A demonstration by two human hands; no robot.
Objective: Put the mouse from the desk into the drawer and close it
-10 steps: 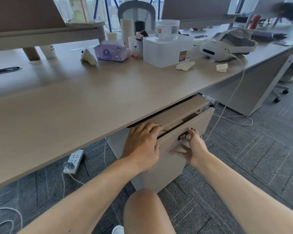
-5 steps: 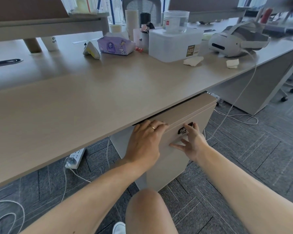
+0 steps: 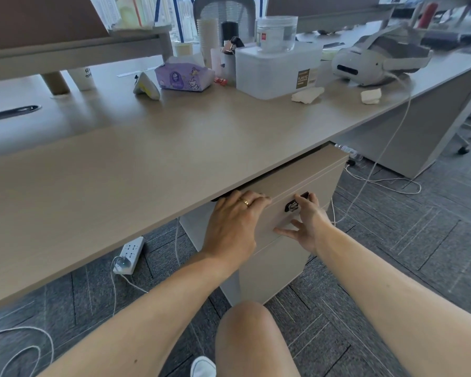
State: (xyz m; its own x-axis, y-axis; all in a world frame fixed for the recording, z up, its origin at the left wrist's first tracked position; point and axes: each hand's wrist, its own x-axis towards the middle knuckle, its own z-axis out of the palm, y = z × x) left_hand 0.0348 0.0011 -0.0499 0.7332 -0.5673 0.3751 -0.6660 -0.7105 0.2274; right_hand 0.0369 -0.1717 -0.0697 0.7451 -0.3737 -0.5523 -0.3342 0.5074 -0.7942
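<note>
two hands, one drawer, two tissue wads (crumpled).

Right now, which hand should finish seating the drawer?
Left hand, probably: its palm lies flat on the drawer front, fingers at the top edge. The right hand only touches near the lock with splayed fingers.

Beige desk and drawer, grey patterned carpet, purple tissue pack (cartoon print).

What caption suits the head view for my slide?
Both hands, left hand and right hand, press on the shut top drawer under the desk.
</note>
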